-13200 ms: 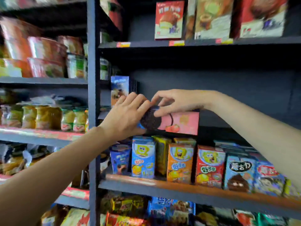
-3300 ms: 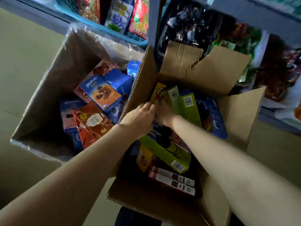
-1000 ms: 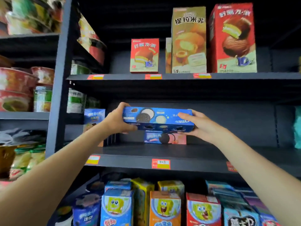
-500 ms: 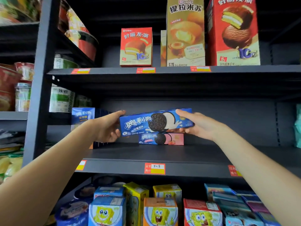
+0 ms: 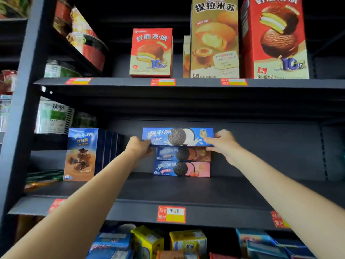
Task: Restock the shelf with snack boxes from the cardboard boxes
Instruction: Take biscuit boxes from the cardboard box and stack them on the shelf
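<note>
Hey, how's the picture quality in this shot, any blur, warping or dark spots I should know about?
Head view: wide-angle warping bows the shelf post and edges; the blue cookie box reads sharp, the right hand slightly smeared; shelf recesses sit in deep shadow; the bottom-row boxes are soft.

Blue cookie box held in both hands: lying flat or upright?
Lying flat. The long blue cookie box sits lengthwise atop two stacked boxes; left hand and right hand grip its ends.
</note>
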Available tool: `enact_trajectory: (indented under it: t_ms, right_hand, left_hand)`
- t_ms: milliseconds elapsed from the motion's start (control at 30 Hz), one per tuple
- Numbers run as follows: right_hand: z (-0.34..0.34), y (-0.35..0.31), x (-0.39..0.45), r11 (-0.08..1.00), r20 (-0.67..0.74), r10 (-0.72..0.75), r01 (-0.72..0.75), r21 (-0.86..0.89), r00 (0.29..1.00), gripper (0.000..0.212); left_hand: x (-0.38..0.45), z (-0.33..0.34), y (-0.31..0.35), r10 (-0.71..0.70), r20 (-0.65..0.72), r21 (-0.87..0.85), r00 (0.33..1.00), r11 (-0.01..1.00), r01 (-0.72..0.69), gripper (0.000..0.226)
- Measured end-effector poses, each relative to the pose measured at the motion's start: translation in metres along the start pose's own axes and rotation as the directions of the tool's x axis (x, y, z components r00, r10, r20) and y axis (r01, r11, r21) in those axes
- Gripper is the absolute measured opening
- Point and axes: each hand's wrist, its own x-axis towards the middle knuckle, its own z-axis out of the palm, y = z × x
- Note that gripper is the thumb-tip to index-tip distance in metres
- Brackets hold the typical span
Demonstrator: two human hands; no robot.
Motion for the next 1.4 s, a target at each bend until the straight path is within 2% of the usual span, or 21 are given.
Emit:
enact_trajectory:
  t_ms: [100, 200, 267, 433, 600, 800, 900, 1033, 1133, 1200, 1300, 1400]
  right_hand:
    - [0.008, 0.004, 0.019, 0.992, -0.168, -0.074, 0.055, -0.112, 0.983, 0.033]
    - [0.01, 0.01, 0.039, 0.972, -0.214, -0.126, 0.077, -0.222, 0.969, 0.021]
    - [0.009, 0.014, 0.049, 0.947, -0.209, -0.134, 0.063, -0.314, 0.969, 0.013]
    - [0.008, 0.025, 0.066, 0.855, -0.103, -0.04, -0.019, -0.519, 0.994, 0.034]
    - [0.012, 0.035, 0.068, 0.849, -0.007, 0.025, -0.025, -0.527, 1.0, 0.034]
    - [0.017, 0.038, 0.066, 0.92, 0.03, 0.05, -0.034, -0.39, 0.998, 0.012]
    - [0.018, 0.037, 0.065, 0.937, 0.026, 0.059, -0.046, -0.347, 0.998, 0.018]
    - [0.017, 0.037, 0.063, 0.946, 0.024, 0.072, -0.061, -0.318, 0.997, 0.021]
    - [0.018, 0.04, 0.064, 0.936, 0.021, 0.057, -0.046, -0.35, 0.998, 0.023]
    - [0.016, 0.041, 0.063, 0.924, 0.027, 0.054, -0.039, -0.379, 0.998, 0.022]
    - [0.017, 0.036, 0.056, 0.884, 0.045, 0.053, -0.026, -0.467, 0.998, 0.011]
    - [0.023, 0.021, 0.041, 0.815, 0.025, -0.039, 0.047, -0.577, 0.999, 0.018]
  left_hand:
    - [0.023, 0.019, -0.004, 0.042, -0.05, 0.127, 0.998, 0.991, -0.035, 0.013]
    - [0.037, 0.034, -0.007, 0.144, -0.054, 0.519, 0.988, 0.849, -0.096, 0.024]
    - [0.043, 0.042, -0.006, 0.143, -0.011, 0.613, 0.99, 0.783, -0.107, 0.028]
    - [0.06, 0.056, -0.012, -0.009, 0.242, 0.686, 0.97, 0.708, -0.164, 0.046]
    - [0.063, 0.058, -0.016, -0.059, 0.232, 0.839, 0.971, 0.518, -0.169, 0.051]
    - [0.06, 0.065, -0.017, -0.087, 0.231, 0.926, 0.969, 0.326, -0.191, 0.04]
    - [0.06, 0.068, -0.016, -0.123, 0.249, 0.931, 0.961, 0.306, -0.202, 0.04]
    - [0.045, 0.073, -0.007, -0.105, 0.283, 0.954, 0.953, 0.128, -0.269, 0.039]
    - [0.047, 0.077, -0.01, -0.16, 0.305, 0.951, 0.939, -0.002, -0.31, 0.039]
    - [0.054, 0.074, -0.016, -0.156, 0.255, 0.966, 0.954, 0.076, -0.245, 0.04]
    - [0.057, 0.067, -0.013, -0.082, 0.246, 0.965, 0.966, 0.109, -0.237, 0.053]
    - [0.047, 0.06, -0.003, -0.038, 0.29, 0.932, 0.956, 0.24, -0.273, 0.069]
